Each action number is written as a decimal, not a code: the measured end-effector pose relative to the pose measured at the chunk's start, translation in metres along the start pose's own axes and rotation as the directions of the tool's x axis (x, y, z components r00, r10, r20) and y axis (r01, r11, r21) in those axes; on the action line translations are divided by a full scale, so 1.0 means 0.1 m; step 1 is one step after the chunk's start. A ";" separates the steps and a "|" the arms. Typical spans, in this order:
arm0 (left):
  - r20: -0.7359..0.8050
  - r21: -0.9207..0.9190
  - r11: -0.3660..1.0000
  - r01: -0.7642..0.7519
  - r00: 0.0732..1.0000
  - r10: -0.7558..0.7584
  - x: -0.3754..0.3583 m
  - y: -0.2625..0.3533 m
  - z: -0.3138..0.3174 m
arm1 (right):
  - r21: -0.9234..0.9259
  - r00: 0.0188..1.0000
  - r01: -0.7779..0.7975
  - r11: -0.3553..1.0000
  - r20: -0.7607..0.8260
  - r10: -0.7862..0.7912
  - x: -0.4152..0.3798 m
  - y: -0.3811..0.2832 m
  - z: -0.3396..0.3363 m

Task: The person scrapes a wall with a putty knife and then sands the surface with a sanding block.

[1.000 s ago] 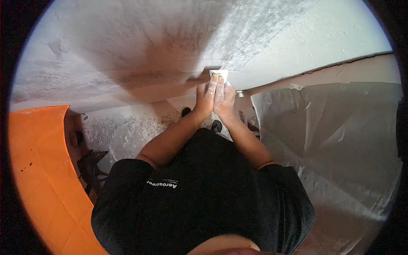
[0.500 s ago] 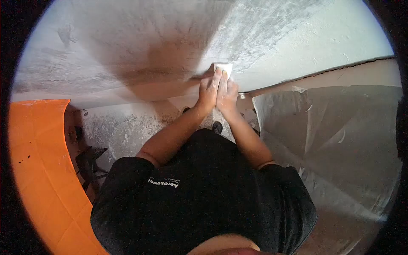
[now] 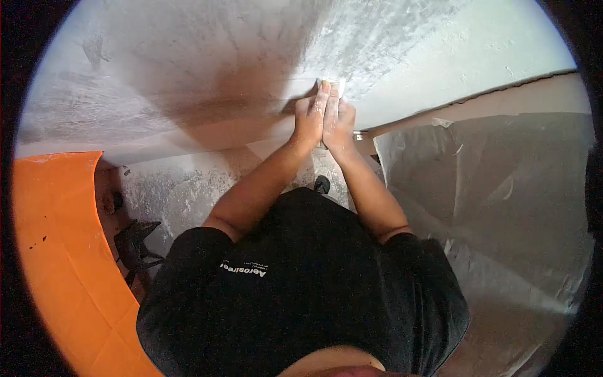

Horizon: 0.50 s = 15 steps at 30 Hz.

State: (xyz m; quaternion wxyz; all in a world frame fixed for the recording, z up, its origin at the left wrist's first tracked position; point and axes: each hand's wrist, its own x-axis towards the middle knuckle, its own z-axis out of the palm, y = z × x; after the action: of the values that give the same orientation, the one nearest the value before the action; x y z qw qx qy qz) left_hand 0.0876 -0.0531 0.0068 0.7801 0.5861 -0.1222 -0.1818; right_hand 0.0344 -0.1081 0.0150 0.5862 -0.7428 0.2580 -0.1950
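Note:
My left hand [image 3: 309, 122] and my right hand [image 3: 340, 129] are pressed side by side, with fingers stretched up and close together. Beneath their fingertips lies a small white piece of what looks like sandpaper [image 3: 341, 86], flat against the wall [image 3: 389, 60]. The fingers cover most of it, so its underside is hidden. White dust coats both hands. Around the piece, the grey-white wall surface shows scuffed, streaky marks, and a dark shadow falls on its left side.
An orange sheet [image 3: 59, 251] hangs at the left, beside a dark stand-like object [image 3: 137, 242]. A grey translucent sheet [image 3: 490, 201] covers the right side. Below is a dust-spotted floor [image 3: 188, 185] with a dark shoe [image 3: 322, 184]. A jagged crack [image 3: 502, 95] runs along the right.
Both hands have slid a little upward in the picture along the wall, carrying the white piece with them. More of it is now covered by the fingers.

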 end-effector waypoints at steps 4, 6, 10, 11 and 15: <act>-0.064 -0.076 0.994 0.081 0.994 -0.086 -0.07 0.01 0.06 | 0.134 0.973 0.209 0.969 -0.126 -0.192 0.00 0.03 0.08; -0.039 -0.025 0.995 0.091 0.995 -0.092 -0.14 -0.04 0.00 | 0.043 0.988 0.124 0.991 -0.100 -0.119 -0.08 0.05 0.04; -0.093 0.076 0.997 0.005 0.996 0.003 -0.17 -0.16 -0.03 | 0.102 0.927 0.293 0.951 -0.274 -0.256 -0.09 0.15 0.16; -0.035 0.077 0.997 0.018 0.999 -0.015 -0.09 -0.11 -0.04 | -0.087 0.857 0.445 0.891 -0.248 -0.452 -0.02 0.13 0.09; 0.000 0.044 0.999 0.030 1.000 -0.030 -0.03 0.06 0.05 | 0.104 0.974 0.200 0.974 -0.125 -0.187 0.04 -0.03 0.03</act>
State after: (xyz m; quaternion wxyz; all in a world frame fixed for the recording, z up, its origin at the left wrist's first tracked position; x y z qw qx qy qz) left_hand 0.0839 -0.0550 0.0141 0.7642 0.6048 -0.1174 -0.1910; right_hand 0.0398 -0.1077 0.0169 0.5906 -0.7168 0.2060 -0.3082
